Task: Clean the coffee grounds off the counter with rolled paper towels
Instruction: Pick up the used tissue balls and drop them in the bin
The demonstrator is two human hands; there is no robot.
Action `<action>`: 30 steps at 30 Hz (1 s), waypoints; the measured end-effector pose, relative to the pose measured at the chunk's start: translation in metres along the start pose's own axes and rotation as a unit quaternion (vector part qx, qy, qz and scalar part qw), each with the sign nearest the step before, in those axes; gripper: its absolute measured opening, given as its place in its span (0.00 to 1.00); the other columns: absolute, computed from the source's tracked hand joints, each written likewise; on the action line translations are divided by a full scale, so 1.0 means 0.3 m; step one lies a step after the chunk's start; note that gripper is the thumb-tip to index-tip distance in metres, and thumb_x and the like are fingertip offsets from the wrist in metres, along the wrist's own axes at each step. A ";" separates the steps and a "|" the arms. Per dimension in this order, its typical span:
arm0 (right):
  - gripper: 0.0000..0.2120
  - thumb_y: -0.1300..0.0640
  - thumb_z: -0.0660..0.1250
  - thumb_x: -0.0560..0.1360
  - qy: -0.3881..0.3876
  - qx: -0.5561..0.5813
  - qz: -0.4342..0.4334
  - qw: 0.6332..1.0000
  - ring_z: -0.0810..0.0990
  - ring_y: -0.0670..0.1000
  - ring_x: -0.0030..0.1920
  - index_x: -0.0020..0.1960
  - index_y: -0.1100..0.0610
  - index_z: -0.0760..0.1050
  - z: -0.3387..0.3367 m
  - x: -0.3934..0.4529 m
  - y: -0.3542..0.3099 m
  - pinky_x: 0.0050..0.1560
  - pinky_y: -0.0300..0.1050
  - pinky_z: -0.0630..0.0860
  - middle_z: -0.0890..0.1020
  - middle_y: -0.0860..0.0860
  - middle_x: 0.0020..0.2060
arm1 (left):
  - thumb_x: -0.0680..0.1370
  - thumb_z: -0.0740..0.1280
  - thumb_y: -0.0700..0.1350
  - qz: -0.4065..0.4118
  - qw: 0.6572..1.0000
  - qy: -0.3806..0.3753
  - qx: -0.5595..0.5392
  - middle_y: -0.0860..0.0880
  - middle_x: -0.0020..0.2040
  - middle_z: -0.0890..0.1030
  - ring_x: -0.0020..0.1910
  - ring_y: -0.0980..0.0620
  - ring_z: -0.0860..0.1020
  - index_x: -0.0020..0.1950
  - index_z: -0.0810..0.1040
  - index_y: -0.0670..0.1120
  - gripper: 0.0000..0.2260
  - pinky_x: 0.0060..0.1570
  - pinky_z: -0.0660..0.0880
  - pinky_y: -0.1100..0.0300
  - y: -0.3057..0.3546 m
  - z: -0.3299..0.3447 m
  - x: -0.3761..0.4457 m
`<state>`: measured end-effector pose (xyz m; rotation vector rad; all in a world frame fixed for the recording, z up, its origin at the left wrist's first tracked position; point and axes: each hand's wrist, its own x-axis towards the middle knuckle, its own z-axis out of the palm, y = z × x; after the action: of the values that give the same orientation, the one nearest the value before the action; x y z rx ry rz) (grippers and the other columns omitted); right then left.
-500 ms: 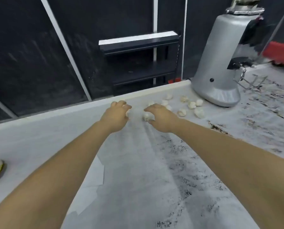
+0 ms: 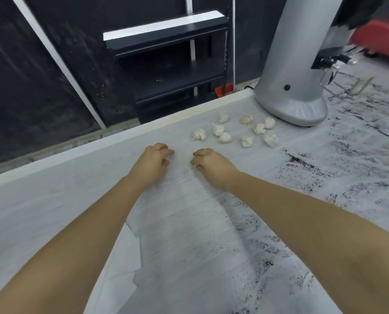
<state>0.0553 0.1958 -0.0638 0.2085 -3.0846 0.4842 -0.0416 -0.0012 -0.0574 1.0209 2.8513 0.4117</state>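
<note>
A white paper towel sheet (image 2: 184, 223) covers the counter in front of me. My left hand (image 2: 153, 162) and my right hand (image 2: 212, 164) lie on it a short gap apart, fingers curled down and pinching the sheet. Several small rolled paper towel balls (image 2: 225, 137) lie in a cluster beyond my right hand, none touched by either hand. Dark coffee grounds (image 2: 300, 160) are smeared over the paper to the right of my right arm, and more are scattered near my right forearm (image 2: 263, 264).
A silver coffee grinder (image 2: 295, 64) stands at the back right, its base close to the balls. The counter's far edge (image 2: 121, 138) runs diagonally behind my hands, with a dark shelf unit (image 2: 166, 53) beyond. A red object (image 2: 379, 39) is at the far right.
My right hand has let go of the paper ball it covered; that ball now lies with the cluster. Both hands have drawn back toward me, onto the flat sheet.
</note>
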 end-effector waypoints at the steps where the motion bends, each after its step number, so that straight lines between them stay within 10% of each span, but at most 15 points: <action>1: 0.12 0.64 0.59 0.79 0.008 0.011 0.000 1.000 0.73 0.59 0.61 0.58 0.61 0.79 0.002 -0.022 0.002 0.55 0.56 0.75 0.76 0.59 0.60 | 0.80 0.64 0.37 0.004 1.000 0.008 -0.010 0.46 0.67 0.75 0.63 0.42 0.74 0.67 0.77 0.46 0.16 0.66 0.70 0.53 0.011 0.002 -0.007; 17: 0.11 0.63 0.69 0.76 0.299 0.205 0.240 0.901 0.79 0.45 0.56 0.57 0.59 0.82 -0.146 -1.160 0.233 0.56 0.32 0.76 0.81 0.55 0.58 | 0.79 0.70 0.43 0.229 0.937 -0.020 -0.262 0.53 0.55 0.81 0.50 0.57 0.77 0.61 0.82 0.50 0.11 0.51 0.75 0.64 0.971 0.184 -0.217; 30: 0.13 0.61 0.73 0.72 0.479 0.166 0.593 0.625 0.81 0.46 0.47 0.57 0.58 0.80 -0.031 -2.363 0.399 0.50 0.38 0.80 0.83 0.49 0.49 | 0.78 0.69 0.42 0.440 0.798 -0.259 -0.319 0.54 0.55 0.81 0.53 0.60 0.78 0.63 0.80 0.49 0.13 0.52 0.75 0.65 2.129 0.709 -0.509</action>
<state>0.7419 0.4034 -0.1147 -1.5777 -1.6067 0.7593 0.5026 0.4227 -0.0847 1.8327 1.4255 0.8847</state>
